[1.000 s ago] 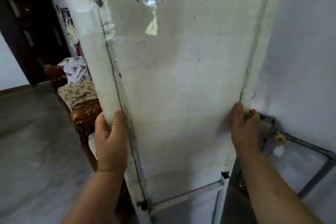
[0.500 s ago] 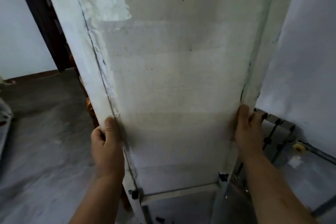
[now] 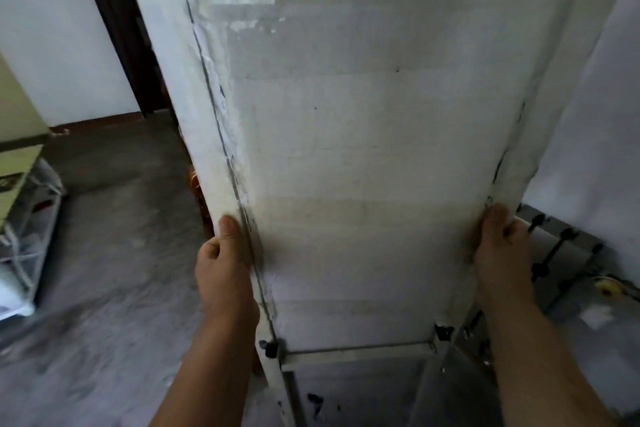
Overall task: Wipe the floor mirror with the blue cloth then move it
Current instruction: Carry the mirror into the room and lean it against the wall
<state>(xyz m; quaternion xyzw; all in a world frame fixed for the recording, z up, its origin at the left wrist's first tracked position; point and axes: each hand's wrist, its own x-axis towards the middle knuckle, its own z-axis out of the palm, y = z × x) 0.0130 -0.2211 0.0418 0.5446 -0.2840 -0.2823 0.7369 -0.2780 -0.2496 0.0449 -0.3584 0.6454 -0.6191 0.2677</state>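
Grip: left hand curled round the left edge of tall whitish floor mirror, thumb on its face; right hand curled round the right edge. Mirror sits between both hands. Grey concrete floor left of left hand; grey metal rack with black knobs just right of right hand.

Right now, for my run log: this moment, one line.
floor mirror: held | left hand: grips left edge | right hand: grips right edge
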